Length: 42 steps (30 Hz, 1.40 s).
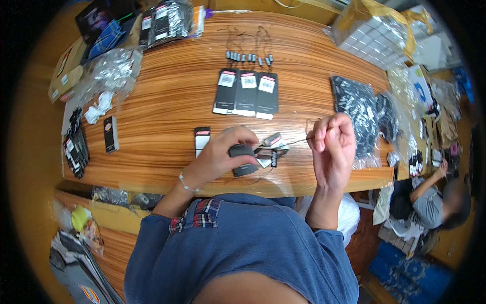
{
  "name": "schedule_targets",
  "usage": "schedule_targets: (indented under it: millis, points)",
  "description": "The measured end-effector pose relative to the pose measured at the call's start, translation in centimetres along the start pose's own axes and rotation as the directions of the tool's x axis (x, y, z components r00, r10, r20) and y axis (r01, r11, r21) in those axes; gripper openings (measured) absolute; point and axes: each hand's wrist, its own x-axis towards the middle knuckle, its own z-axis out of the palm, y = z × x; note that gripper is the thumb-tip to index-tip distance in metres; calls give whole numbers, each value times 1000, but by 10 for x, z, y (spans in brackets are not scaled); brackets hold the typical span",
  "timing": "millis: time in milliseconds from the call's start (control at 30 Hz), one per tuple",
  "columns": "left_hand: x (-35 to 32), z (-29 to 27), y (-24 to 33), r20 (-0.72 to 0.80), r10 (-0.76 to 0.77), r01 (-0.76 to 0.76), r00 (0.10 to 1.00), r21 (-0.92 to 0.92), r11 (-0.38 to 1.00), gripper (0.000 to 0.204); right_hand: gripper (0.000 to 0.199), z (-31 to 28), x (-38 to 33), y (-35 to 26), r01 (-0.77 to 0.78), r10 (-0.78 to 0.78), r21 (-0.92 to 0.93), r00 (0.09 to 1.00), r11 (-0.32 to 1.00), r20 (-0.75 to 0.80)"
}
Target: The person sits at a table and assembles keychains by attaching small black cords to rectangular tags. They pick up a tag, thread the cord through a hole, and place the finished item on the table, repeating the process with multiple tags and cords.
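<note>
My left hand (pixel 228 152) is closed around dark hang tags (pixel 244 161) near the table's front edge. Raised to the right, my right hand (pixel 331 142) pinches a thin dark cord (pixel 298 142), which stretches toward the tags at my left hand. A small black toggle (pixel 274 158) and white-labelled tag pieces (pixel 273 139) lie between the hands, partly overlapping. Just left of my left hand lies another black tag with a white label (pixel 202 139). Farther back, three black hang tags (pixel 246 93) are laid side by side, and beyond them several small black corded toggles (pixel 248 57) form a row.
At right lie clear bags of black items (pixel 354 106) and a wrapped box (pixel 377 33). The left side holds a dark tag stack (pixel 111 134), crumpled white paper (pixel 98 107), black tag bundles (pixel 76 147) and plastic bags (pixel 114 71). Another person (pixel 430 202) sits at far right.
</note>
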Motion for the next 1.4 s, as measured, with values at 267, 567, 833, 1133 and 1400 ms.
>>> schedule_targets:
  millis: [267, 567, 833, 1133, 1400]
  points:
    - [-50, -73, -36, -197, -252, 319, 947, 647, 693, 67, 27, 12, -17, -5, 50, -22, -266, 994, 963, 108]
    - [-53, -71, -42, -221, -218, 309, 951, 606, 733, 67, 23, 25, -18, -6, 4, 45, -395, 992, 919, 115]
    - [-49, -72, -36, -181, -153, 236, 972, 714, 659, 58, 23, 28, -22, -4, -54, 109, -386, 987, 921, 121]
    - [-22, -29, 27, -367, -232, 168, 901, -197, 966, 24, 25, 46, -23, 13, -119, 195, -539, 977, 834, 87]
    - [12, -2, 49, -293, 199, -142, 935, 207, 968, 14, 21, 39, -15, 33, 202, -162, -740, 979, 642, 126]
